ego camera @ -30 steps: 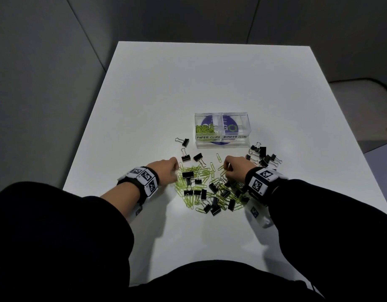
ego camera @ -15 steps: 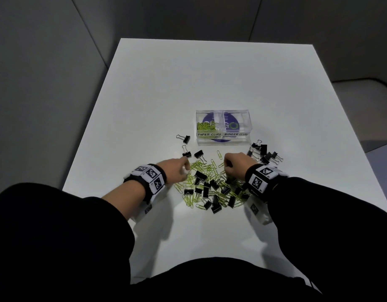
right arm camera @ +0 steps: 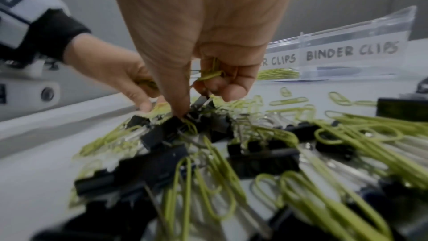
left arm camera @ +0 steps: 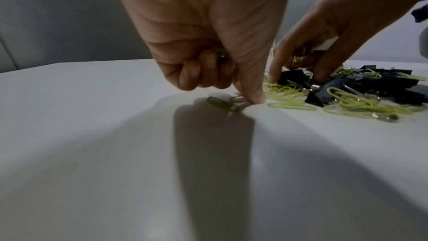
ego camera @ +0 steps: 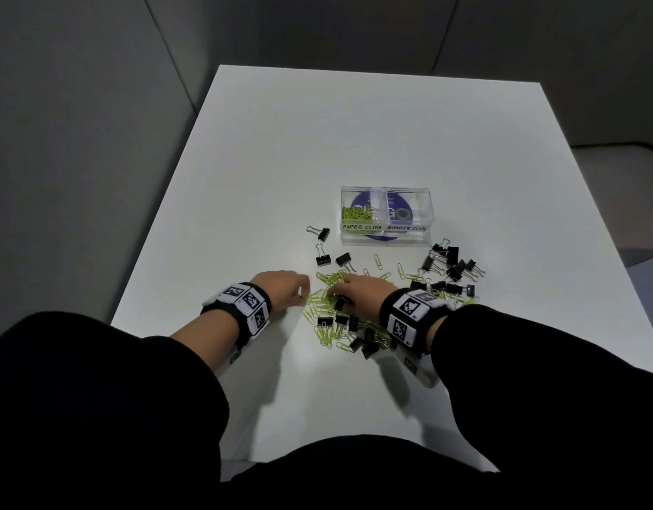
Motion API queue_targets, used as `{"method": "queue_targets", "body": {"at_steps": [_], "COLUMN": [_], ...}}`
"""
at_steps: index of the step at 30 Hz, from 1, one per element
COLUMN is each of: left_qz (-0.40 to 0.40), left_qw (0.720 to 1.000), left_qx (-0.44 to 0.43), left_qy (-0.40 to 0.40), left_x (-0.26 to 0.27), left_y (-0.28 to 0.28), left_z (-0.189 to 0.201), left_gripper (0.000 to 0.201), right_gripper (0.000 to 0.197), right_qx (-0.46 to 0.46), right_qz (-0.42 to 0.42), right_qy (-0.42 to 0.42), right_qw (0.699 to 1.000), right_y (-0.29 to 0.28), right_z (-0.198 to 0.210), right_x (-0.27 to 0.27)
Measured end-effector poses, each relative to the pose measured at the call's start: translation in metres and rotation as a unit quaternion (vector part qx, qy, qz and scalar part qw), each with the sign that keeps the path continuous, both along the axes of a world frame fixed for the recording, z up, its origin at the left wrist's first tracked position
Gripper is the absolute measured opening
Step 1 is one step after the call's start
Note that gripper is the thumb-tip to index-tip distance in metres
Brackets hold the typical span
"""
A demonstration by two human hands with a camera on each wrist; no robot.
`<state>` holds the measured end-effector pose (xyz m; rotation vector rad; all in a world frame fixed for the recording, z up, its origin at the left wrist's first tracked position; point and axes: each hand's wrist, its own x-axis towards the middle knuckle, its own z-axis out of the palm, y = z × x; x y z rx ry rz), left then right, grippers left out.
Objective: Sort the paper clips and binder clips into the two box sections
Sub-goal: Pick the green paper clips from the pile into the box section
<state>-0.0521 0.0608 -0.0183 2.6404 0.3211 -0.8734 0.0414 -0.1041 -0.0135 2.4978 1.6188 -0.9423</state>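
My left hand (ego camera: 280,288) is at the left edge of the mixed pile (ego camera: 358,318) on the white table (ego camera: 317,141); its fingers are curled around some green paper clips (left arm camera: 220,56) and one fingertip presses a paper clip (left arm camera: 222,103) lying on the table. My right hand (ego camera: 365,292) is over the pile, its curled fingers holding a small bunch of paper clips (right arm camera: 212,73), with the thumb and another finger reaching down into the clips. The clear box (ego camera: 385,215) stands behind the pile; its left section (ego camera: 358,215) has paper clips, and black binder clips (ego camera: 452,266) lie near its right side.
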Motion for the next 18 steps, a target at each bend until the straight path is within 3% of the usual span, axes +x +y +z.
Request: {"method": "queue_targets", "body": {"at_steps": [3, 10, 14, 18], "left_qz": [0.014, 0.051, 0.067, 0.074], "left_qw": [1.0, 0.996, 0.994, 0.994], "left_qx": [-0.009, -0.046, -0.048, -0.048], "left_qy": [-0.008, -0.061, -0.074, -0.068], "left_x": [0.006, 0.018, 0.028, 0.033], "left_y": [-0.005, -0.012, -0.013, -0.016], "left_z": [-0.003, -0.002, 0.009, 0.014], "left_gripper": [0.012, 0.015, 0.013, 0.033], "right_gripper": [0.031, 0.021, 0.02, 0.02], "right_qx": [-0.001, 0.042, 0.105, 0.077], "right_qz": [0.0, 0.042, -0.014, -0.078], "right_qy": [-0.028, -0.087, -0.106, -0.153], "right_qw": [1.0, 0.994, 0.989, 0.982], "right_y": [0.0, -0.015, -0.023, -0.033], "right_z": [-0.003, -0.002, 0.01, 0.016], "right_x": [0.001, 0.012, 0.029, 0.051]}}
